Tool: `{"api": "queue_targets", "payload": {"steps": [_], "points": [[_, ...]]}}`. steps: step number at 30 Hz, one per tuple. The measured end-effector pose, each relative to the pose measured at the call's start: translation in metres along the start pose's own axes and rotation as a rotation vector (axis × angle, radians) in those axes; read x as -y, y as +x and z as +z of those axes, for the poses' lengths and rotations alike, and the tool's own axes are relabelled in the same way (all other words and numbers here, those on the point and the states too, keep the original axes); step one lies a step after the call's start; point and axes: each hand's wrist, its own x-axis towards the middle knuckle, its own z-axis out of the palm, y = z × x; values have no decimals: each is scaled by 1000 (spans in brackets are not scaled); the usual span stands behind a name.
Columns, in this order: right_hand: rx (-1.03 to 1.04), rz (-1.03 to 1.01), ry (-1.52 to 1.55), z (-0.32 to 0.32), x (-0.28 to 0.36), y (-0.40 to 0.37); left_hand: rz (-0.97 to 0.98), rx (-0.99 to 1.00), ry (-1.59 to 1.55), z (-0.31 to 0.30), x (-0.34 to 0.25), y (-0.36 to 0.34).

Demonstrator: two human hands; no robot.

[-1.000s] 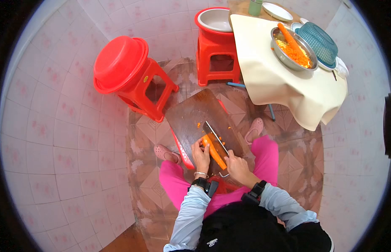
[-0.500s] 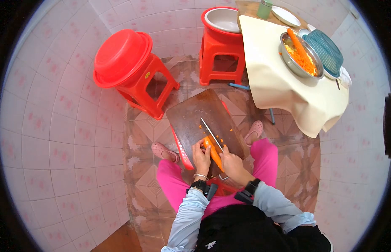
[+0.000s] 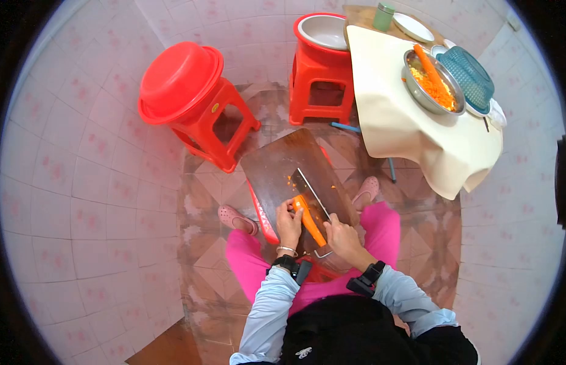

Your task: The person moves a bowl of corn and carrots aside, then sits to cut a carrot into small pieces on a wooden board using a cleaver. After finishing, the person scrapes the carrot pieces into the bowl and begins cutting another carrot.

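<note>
A long orange carrot (image 3: 310, 219) lies on a brown wooden cutting board (image 3: 277, 163) that rests over my lap. My left hand (image 3: 288, 222) grips the carrot on its left side, fingers at its far end. My right hand (image 3: 339, 235) is closed on the handle of a cleaver (image 3: 313, 193). The blade lies along the carrot's right side, pointing away from me. Small orange scraps dot the board near the blade.
A red stool (image 3: 213, 125) carries an upturned red basin (image 3: 178, 79) at left. Another red stool (image 3: 320, 76) holds a white bowl (image 3: 323, 29). A cloth-covered table (image 3: 411, 125) at right bears a metal bowl (image 3: 419, 91) of cut carrot and a teal strainer (image 3: 467, 69).
The cleaver has shifted along the carrot, its blade now turned flatter and lying further right. My left hand stays on the carrot. The view has moved slightly.
</note>
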Motion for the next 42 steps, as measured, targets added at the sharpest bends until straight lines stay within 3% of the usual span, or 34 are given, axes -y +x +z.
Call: {"api": "queue_targets", "payload": {"steps": [16,25,33,39,42], "points": [[-3,41,62,8,-21,-9,-27,13,12,-4,-8,0],[0,25,68,14,-19,-9,55,-94,241,6,-21,-4],[-23,34,31,14,-15,-7,-231,-68,233,13,-30,-2],[-41,46,47,9,-17,-9,-126,-240,188,19,-9,-9],[-18,7,50,0,-12,-14,-229,-177,-13,15,-1,-9]]}}
